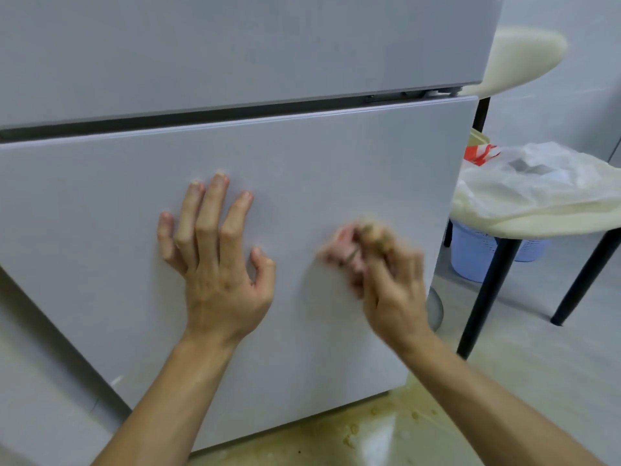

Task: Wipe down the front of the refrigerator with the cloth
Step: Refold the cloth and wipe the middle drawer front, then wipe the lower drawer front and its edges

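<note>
Refrigerator first: the pale grey flat-fronted refrigerator [302, 156] fills the space ahead of both hands, and a dark seam above the fingers parts its lower door from the upper one. The left hand [218, 264] is splayed, fingers apart and slightly bent, with only the fingertips on the lower door. Just to its right, the right hand [393, 284] is blurred, its fingers curled round a small pinkish bunched cloth [346, 247] held against the same door. Right of that hand stands a cream-cushioned chair with black legs [554, 223], with a crumpled clear plastic bag [537, 173] on its seat and a lavender plastic basket [473, 250] beneath. Below the right wrist, a yellowish smeared spill [386, 428] covers the floor.
</note>
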`<state>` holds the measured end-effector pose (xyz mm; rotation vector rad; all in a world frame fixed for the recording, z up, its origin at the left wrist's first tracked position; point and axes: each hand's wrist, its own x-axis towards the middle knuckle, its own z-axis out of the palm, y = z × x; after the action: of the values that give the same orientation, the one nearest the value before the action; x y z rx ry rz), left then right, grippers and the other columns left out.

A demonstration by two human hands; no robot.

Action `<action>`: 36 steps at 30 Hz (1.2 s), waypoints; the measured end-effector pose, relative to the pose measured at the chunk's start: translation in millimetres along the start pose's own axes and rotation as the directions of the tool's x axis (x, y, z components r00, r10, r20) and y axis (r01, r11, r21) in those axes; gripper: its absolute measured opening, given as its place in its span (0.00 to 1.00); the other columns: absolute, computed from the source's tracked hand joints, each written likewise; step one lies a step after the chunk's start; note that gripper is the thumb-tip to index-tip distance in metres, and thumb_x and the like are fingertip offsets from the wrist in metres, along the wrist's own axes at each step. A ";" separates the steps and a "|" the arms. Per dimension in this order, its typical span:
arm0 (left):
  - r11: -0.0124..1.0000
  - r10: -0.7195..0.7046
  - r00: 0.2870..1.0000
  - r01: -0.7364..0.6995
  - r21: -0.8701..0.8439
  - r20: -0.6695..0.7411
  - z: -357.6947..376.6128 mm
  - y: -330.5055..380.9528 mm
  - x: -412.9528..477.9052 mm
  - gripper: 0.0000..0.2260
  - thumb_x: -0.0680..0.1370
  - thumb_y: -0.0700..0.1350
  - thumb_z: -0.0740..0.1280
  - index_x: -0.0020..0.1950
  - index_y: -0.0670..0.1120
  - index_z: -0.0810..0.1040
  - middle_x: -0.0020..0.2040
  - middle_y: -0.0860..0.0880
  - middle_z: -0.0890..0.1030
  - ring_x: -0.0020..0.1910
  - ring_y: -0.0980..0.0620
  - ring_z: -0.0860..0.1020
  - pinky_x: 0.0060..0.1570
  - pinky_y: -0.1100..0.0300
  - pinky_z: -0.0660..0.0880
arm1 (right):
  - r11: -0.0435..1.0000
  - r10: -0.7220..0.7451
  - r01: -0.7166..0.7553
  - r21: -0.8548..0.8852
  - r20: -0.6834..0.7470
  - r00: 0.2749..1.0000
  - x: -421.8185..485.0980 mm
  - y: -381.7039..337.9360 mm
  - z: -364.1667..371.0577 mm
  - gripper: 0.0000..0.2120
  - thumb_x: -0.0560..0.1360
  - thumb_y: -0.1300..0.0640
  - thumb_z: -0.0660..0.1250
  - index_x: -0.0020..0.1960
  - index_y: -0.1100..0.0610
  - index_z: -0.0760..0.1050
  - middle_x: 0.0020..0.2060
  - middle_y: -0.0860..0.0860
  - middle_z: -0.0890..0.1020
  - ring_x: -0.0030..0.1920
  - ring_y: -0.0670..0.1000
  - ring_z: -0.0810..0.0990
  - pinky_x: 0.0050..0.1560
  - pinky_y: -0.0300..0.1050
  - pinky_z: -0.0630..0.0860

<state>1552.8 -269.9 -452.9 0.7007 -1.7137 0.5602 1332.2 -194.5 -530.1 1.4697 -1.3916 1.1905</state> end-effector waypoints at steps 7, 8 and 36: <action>1.000 0.021 0.998 -0.021 -0.011 -0.054 5.8 8.1 2.2 0.29 0.72 0.39 0.69 0.73 0.43 0.72 0.78 0.42 0.68 0.80 0.40 0.62 0.78 0.35 0.53 | 0.989 -0.124 0.111 0.093 0.155 0.980 -7.7 13.0 -17.5 0.06 0.81 0.62 0.63 0.58 0.57 0.70 0.56 0.58 0.79 0.52 0.57 0.77 0.51 0.55 0.75; 1.000 0.024 0.999 -0.024 -0.010 -0.046 5.1 8.3 2.1 0.29 0.72 0.39 0.68 0.73 0.43 0.72 0.78 0.43 0.67 0.80 0.41 0.62 0.78 0.35 0.53 | 0.992 -0.100 0.091 0.090 0.105 0.989 6.1 15.6 -22.7 0.03 0.82 0.60 0.64 0.56 0.57 0.72 0.54 0.58 0.81 0.52 0.57 0.77 0.51 0.55 0.75; 0.882 0.029 0.953 0.118 -0.457 0.301 -70.9 -20.8 10.4 0.21 0.86 0.54 0.57 0.69 0.43 0.79 0.57 0.49 0.85 0.53 0.53 0.83 0.51 0.58 0.79 | 0.810 0.149 -0.235 0.537 0.200 0.968 79.6 -108.5 -20.2 0.17 0.74 0.56 0.72 0.61 0.57 0.74 0.46 0.41 0.76 0.45 0.35 0.75 0.46 0.27 0.70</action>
<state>1614.2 -237.7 -425.4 0.4845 -2.0105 -0.0152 1434.7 -185.4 -441.1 1.8781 -1.3796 1.7590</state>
